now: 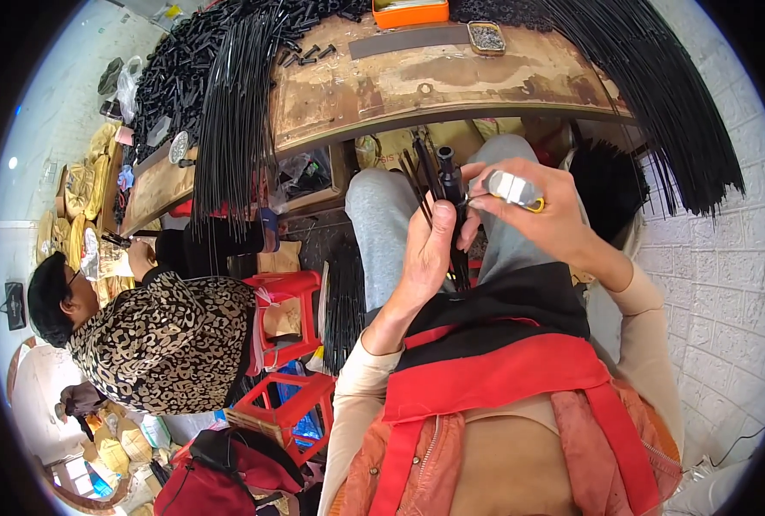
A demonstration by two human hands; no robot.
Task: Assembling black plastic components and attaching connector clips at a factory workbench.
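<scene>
Your left hand (427, 249) is closed around a bundle of thin black rods (420, 176) capped by a black cylindrical hub (448, 163), held upright above your lap. Your right hand (541, 211) grips a silver tool with a yellow end (513, 189), just right of the hub, its tip touching the bundle below the worn wooden workbench (451, 77).

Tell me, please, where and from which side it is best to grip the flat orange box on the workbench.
Grip the orange box across its two short ends, probably coming from above. It lies flat at the far edge of the wooden workbench. Black parts lie close on both sides, and the picture's top edge cuts off its far side. Both the left hand and the right hand are occupied.
</scene>
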